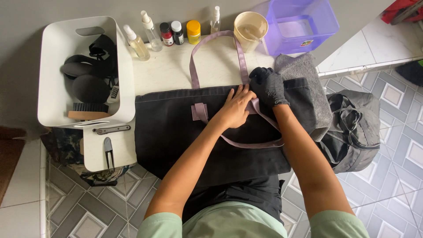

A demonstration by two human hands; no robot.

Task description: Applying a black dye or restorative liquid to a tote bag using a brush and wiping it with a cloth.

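Grey patterned floor tiles surround a low white tabletop (pixel 176 70) that carries a black tote bag (pixel 176 128), laid flat across its near edge with the lower part hanging over toward the person's lap. Its mauve handles (pixel 240 53) loop up toward the far edge and down across the front. The bare left hand (pixel 235 108) lies open, fingers spread flat on the bag near its top hem, pressing where the strap joins. The right hand (pixel 267 86), in a black glove, is curled closed against the same strap spot; what it grips is hidden. A grey towel (pixel 304 72) lies touching the bag's right end. Along the far edge stand small bottles (pixel 167 34), a beige cup (pixel 251 28) and a purple tub (pixel 299 24). At the left edge sits a white basket (pixel 123 66) holding brushes (pixel 88 110).
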